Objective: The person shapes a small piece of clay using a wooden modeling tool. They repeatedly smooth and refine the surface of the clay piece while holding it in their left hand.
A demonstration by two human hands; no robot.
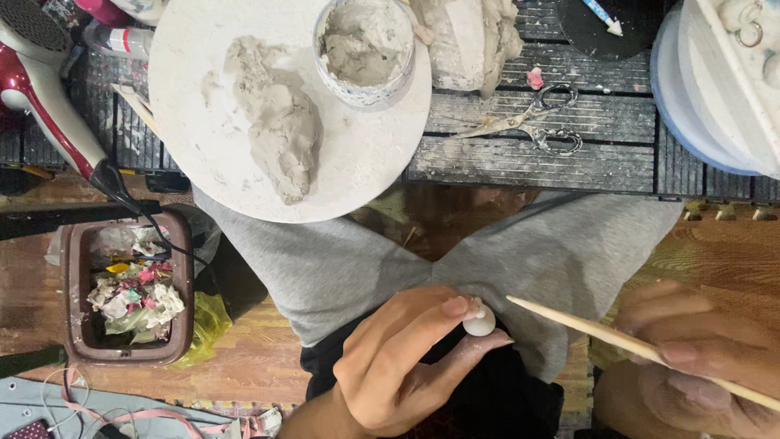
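Above your lap, your left hand (398, 358) pinches a small white ball (479, 323) in a closed grip; your right hand (691, 358), apparently closed, holds a wooden stick (601, 332).

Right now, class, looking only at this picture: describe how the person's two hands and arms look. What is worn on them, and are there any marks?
Both are bare: no gloves, no sleeves in view, no rings or watch that I can see. The left hand has pale, powdery clay smears on its fingertips and longish nails. The right hand is blurred at the frame edge; its nails look longish too, and I cannot tell whether it carries clay marks.
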